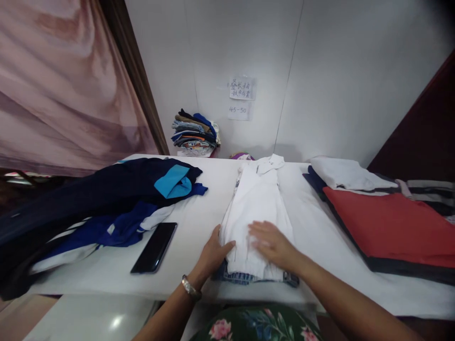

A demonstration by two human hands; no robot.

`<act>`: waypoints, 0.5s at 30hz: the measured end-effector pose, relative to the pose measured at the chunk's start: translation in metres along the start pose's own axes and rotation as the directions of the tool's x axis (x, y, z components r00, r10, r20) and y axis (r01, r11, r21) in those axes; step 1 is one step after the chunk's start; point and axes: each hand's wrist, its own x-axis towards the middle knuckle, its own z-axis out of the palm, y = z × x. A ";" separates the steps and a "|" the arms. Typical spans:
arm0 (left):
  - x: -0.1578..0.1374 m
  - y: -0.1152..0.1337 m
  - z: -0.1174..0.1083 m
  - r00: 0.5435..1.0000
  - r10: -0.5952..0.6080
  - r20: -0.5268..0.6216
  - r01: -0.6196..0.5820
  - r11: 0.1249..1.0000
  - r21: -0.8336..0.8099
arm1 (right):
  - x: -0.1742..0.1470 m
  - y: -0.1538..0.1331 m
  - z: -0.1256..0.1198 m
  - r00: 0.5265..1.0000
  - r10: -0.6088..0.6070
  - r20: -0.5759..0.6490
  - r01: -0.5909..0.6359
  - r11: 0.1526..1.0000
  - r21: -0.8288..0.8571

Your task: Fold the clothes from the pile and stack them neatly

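One long white desk (195,232) carried the work. A loose heap of dark navy cloth garments (106,189) lay along its left side, and a folded red cloth garment (387,227) rested on a darker layer at the right, both well apart from the middle. Between them lay the long white collared cloth garment (256,201), its collar end toward the far edge of the desk. The step looked like smoothing, and doing it well called for broad, light strokes from the centre outward, so that creases ran off the sides instead of bunching. The right hand (270,240), blurred, was spread and gripped nothing, palm toward the white cloth; whether it pressed or merely skimmed could not be told. The left hand (214,251) sat at the garment's left edge, thumb spread over the fabric with no pinch visible; gentle, steady pressure there would best have kept the cloth from sliding. A black rectangular glass-faced phone (154,248) lay farther left, apart from that hand. A strip of blue denim fabric (241,278) showed beneath the near hem, so both layers needed keeping aligned, and the shiny silver-coloured metal bracelet (191,288) on the left wrist was best kept off the cloth.
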 end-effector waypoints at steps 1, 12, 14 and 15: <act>0.001 0.001 -0.001 1.000 -0.026 0.007 0.026 0.999 -0.019 | -0.001 0.019 -0.010 0.988 0.087 -0.125 -0.088 0.996 0.004; 0.011 0.021 -0.001 0.907 0.049 0.419 0.235 0.767 -0.597 | -0.018 0.107 -0.026 0.617 0.781 -0.096 -0.667 0.585 0.461; 0.014 0.025 -0.010 0.911 0.045 0.411 0.221 0.787 -0.576 | -0.015 0.102 -0.021 0.653 0.755 -0.065 -0.605 0.571 0.555; 0.015 0.028 -0.018 0.914 0.043 0.404 0.209 0.803 -0.558 | -0.013 0.097 -0.018 0.675 0.736 -0.041 -0.559 0.548 0.622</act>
